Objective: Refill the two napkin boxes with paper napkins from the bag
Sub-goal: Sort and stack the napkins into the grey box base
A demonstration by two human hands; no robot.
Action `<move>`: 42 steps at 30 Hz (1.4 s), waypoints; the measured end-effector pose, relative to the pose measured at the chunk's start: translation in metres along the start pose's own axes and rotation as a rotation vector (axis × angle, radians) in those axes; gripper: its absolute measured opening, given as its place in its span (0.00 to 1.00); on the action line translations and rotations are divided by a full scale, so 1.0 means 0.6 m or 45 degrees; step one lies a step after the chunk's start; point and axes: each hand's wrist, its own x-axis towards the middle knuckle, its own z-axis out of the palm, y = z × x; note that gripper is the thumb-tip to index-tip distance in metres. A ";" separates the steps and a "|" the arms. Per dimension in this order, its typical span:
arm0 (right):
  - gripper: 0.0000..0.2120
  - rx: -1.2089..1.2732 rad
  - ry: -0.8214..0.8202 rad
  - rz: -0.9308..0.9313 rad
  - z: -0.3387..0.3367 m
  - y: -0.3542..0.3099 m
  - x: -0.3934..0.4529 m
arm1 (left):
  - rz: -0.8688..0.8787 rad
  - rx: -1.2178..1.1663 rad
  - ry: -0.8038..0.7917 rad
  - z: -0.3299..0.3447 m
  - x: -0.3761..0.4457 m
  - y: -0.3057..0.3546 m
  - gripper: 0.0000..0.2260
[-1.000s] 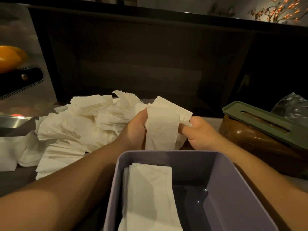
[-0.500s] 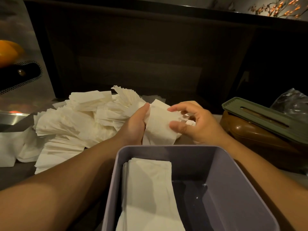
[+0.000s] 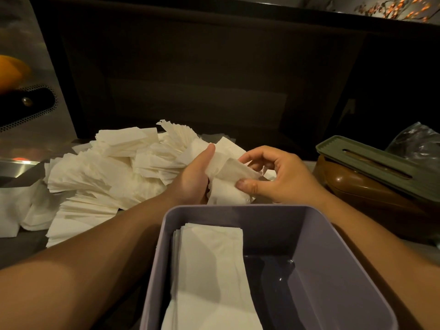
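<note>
My left hand [image 3: 192, 179] grips the napkin bundle [image 3: 226, 184], right hand [image 3: 273, 177] pinching it; the box [image 3: 316, 246] lies at six o'clock.

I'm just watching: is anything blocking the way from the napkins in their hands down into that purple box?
Nothing visible does. The bundle of napkins, held by the left hand and right hand, sits just beyond the purple box, whose top is open; its right half is bare beside the stack inside.
</note>
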 end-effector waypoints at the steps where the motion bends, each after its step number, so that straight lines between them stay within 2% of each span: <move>1: 0.15 0.044 -0.030 0.017 -0.003 -0.003 -0.002 | 0.007 -0.010 0.019 0.003 -0.004 0.001 0.16; 4: 0.10 0.236 -0.039 0.046 -0.013 -0.007 -0.006 | 0.050 -0.107 0.052 0.005 -0.005 0.002 0.21; 6: 0.05 0.461 0.091 0.082 -0.019 -0.008 -0.005 | 0.006 -0.199 0.055 0.005 -0.006 -0.001 0.24; 10: 0.07 0.894 0.344 0.237 -0.024 -0.011 0.002 | -0.047 -0.279 0.030 0.010 -0.010 -0.004 0.23; 15: 0.05 0.821 0.511 0.273 -0.023 -0.015 0.004 | -0.011 -0.199 0.117 0.014 -0.007 -0.001 0.16; 17: 0.08 0.661 0.653 0.154 -0.023 -0.020 0.002 | 0.006 -0.127 0.105 0.019 -0.007 0.001 0.15; 19: 0.12 0.390 0.756 -0.074 -0.021 -0.025 -0.001 | 0.011 -0.014 0.097 0.021 -0.004 0.001 0.17; 21: 0.16 0.190 0.657 -0.281 -0.017 -0.027 -0.005 | -0.001 -0.011 0.047 0.023 -0.006 0.002 0.22; 23: 0.19 0.021 0.372 -0.358 -0.013 -0.019 -0.005 | 0.025 -0.070 -0.055 0.021 -0.008 0.003 0.27; 25: 0.20 -0.107 0.087 -0.354 -0.011 -0.008 -0.006 | 0.019 -0.091 -0.136 0.018 -0.013 0.005 0.30; 27: 0.24 -0.030 -0.054 -0.265 -0.014 -0.005 -0.009 | 0.027 -0.028 -0.128 0.016 -0.017 0.005 0.28; 30: 0.31 0.131 -0.050 -0.232 -0.019 -0.006 -0.014 | 0.079 0.026 -0.021 0.017 -0.013 0.005 0.20; 33: 0.34 0.151 0.004 -0.232 -0.018 -0.009 -0.013 | 0.030 0.012 0.026 0.016 -0.013 0.006 0.21; 37: 0.31 0.131 0.049 -0.223 -0.015 -0.009 -0.011 | 0.015 -0.120 -0.033 0.014 -0.012 0.005 0.22; 42: 0.26 0.310 0.193 -0.149 -0.009 -0.008 -0.006 | 0.016 -0.197 -0.137 0.012 -0.012 0.004 0.25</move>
